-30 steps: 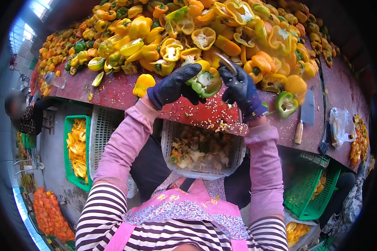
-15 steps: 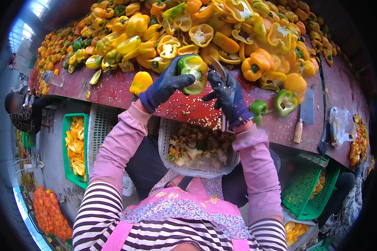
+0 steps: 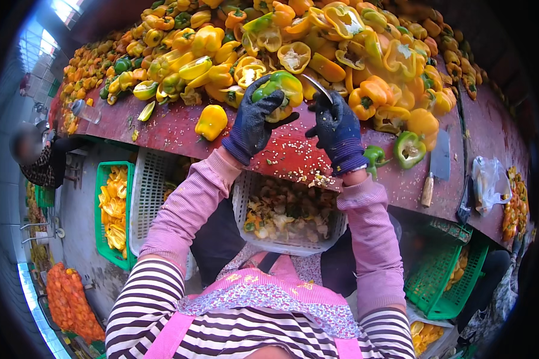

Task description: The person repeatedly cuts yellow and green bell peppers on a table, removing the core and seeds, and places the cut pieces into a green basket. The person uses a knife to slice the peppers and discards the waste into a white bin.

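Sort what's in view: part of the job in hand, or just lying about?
Likely in the job:
green-yellow pepper, in the left hand
curved metal blade, in the right hand
heaped peppers
white crate of scraps

Seemingly lying about:
cleaver
plastic bag
clear bottle

Head-worn fisheye, above, looking down at hands [image 3: 254,122]

One held green-yellow bell pepper [image 3: 289,90], one curved metal blade [image 3: 319,87]; right, one wooden-handled steel cleaver [image 3: 441,157], one clear plastic bag [image 3: 491,179].
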`<state>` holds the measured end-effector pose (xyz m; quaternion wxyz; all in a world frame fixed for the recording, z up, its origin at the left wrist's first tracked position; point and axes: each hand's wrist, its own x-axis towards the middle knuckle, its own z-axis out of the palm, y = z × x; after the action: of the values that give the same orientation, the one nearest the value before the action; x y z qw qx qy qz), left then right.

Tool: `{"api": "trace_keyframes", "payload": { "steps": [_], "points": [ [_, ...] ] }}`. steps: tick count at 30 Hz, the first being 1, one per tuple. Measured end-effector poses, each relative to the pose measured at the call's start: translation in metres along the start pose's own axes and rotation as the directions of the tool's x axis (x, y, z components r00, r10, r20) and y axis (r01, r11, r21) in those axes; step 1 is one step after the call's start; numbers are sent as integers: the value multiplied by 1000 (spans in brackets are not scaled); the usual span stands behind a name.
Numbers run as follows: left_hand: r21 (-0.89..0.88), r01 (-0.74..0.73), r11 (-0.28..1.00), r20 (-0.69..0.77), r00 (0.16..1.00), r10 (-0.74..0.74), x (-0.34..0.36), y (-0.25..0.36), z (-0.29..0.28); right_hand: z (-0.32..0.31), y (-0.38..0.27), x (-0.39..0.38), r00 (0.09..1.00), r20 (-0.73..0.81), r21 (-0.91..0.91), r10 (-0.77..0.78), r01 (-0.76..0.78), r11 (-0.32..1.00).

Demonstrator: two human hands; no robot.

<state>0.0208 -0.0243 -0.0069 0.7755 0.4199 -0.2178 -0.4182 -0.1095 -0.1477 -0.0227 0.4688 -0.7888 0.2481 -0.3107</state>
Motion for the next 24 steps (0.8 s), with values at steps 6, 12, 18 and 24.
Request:
{"api": "trace_keyframes", "payload": {
  "steps": [6, 12, 18, 24],
  "points": [
    [217, -168, 962, -21, 984, 177, -1, -15, 14, 18, 21, -14, 1000, -3, -396, -5, 4, 918],
    [698, -477, 535, 135, 820, 556, 2, -30, 6, 23, -4, -8, 894, 179, -176, 410, -381, 908],
    [691, -484, 536, 168, 829, 533, 2, -43, 6, 19, -6, -3, 835, 377, 58, 400, -452, 890],
    [680, -613, 402, 324, 743, 586, 19, -23, -21, 0, -36, -6, 626, 698, 274, 347, -681, 679]
  ]
}}
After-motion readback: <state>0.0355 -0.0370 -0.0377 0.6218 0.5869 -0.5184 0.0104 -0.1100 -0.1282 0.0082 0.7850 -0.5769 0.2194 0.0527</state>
